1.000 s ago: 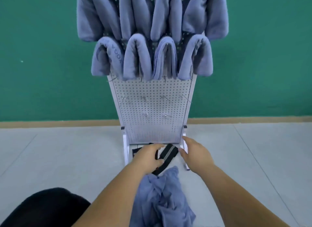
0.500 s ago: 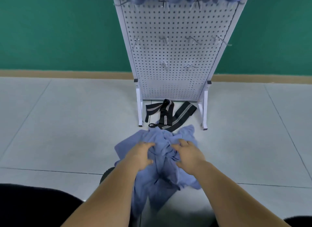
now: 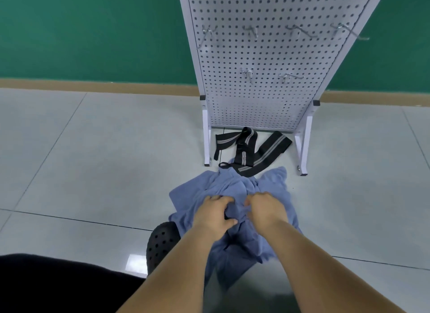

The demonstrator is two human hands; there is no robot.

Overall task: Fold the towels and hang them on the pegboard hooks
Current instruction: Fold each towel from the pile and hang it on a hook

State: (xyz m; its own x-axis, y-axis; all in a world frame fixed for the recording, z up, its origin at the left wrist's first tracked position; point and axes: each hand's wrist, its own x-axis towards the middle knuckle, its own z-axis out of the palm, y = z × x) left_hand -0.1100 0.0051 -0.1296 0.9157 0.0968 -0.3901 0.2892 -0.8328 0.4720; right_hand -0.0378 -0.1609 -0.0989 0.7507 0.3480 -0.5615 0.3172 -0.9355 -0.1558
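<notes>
Both hands gripping the towel: left hand and right hand bunch it close together; fingers curled into cloth. Strap lies beyond them; pegboard farther ahead.

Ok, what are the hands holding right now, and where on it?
The crumpled blue towel: left hand and right hand each bunch fabric near its middle, side by side.

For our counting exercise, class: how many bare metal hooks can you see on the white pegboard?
6. Upper row: far-left hook, second hook, third hook, far-right hook. Below: lower-left hook, lower-right hook. More may hide above the frame.
</notes>
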